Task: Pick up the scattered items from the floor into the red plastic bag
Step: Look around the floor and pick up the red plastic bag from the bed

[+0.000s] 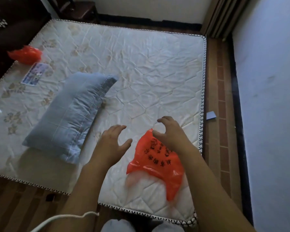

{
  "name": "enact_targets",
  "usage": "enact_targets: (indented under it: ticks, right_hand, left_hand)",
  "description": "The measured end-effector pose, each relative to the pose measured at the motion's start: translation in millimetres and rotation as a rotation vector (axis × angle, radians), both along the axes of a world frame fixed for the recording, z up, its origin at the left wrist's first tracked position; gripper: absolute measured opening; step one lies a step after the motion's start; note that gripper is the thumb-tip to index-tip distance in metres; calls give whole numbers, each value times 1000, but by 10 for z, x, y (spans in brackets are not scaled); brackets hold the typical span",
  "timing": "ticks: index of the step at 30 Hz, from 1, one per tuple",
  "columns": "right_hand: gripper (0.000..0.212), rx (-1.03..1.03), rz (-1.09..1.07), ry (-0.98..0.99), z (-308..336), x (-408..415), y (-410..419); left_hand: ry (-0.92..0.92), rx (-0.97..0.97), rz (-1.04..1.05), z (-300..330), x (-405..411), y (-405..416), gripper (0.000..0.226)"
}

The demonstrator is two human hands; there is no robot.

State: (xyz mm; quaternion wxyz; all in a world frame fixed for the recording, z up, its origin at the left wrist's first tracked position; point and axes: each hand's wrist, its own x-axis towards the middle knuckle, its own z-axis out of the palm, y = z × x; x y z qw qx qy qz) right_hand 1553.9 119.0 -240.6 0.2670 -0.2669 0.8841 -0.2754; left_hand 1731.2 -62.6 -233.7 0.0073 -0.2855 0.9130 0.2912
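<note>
Both hands, the left hand and right hand, hover open and empty over the flat red bag on the mattress, so collecting seems not yet begun, with a small blue item on the floor.

2 red bags, 1 pillow, 1 mattress, 2 hands

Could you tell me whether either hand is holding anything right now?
Neither: the left hand and right hand hover open above the red bag.
</note>
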Motion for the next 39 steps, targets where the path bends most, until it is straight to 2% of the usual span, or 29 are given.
enact_targets:
  ticks: [11, 14, 17, 26, 35, 39]
  right_hand:
    - [66, 101, -194, -41, -1383, 165, 357]
    - [72, 128, -256, -45, -1746, 354, 436]
    - [67, 166, -281, -24, -2110, 539, 561]
    - [70, 319, -471, -47, -3121, 1133, 963]
    - [98, 489, -613, -92, -3649, 1630, 1247]
    - [109, 421, -704, -174, -3798, 1731, 1313]
  left_hand:
    - [-190, 105, -32, -1511, -137, 266, 73]
    - [-222, 110, -32, -1892, -65, 328, 75]
    - [-275, 143, -35, -2294, 53, 367, 81]
    - [-510, 136, -60, -3377, 536, 435, 94]
    - [-519, 114, -38, -4036, 836, 420, 103]
    - [-435, 145, -37, -4159, 827, 469, 95]
